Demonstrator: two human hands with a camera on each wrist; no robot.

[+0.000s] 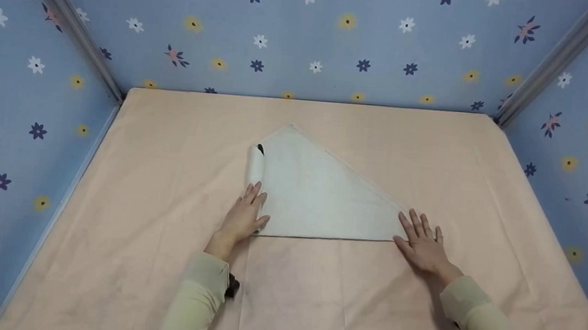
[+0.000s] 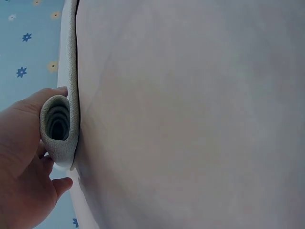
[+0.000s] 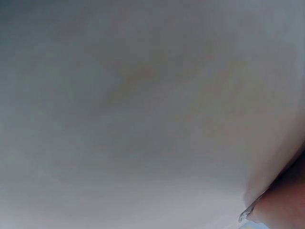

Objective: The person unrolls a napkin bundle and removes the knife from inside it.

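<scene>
A pale, folded cloth point(image 1: 323, 193) lies flat, with a pointed top and a slanting right side. Its left edge is wound into a narrow roll point(image 1: 256, 166), whose layered, woven end point(image 2: 58, 125) faces the left wrist view. My left hand point(image 1: 241, 216) straddles the near part of the roll, thumb on the cloth side and fingers on the other. With fingers spread, my right hand point(image 1: 424, 248) rests at the cloth's right corner. In the right wrist view only a blurred part of the right hand point(image 3: 281, 207) shows, beside a small silvery thing of unclear kind.
A peach-coloured cover point(image 1: 294, 291) spreads under the cloth, with soft creases near the front. Blue flowered walls point(image 1: 284, 28) enclose the back and both sides, with grey posts point(image 1: 68, 26) at the corners. A dark device point(image 1: 232, 286) sits at the left wrist.
</scene>
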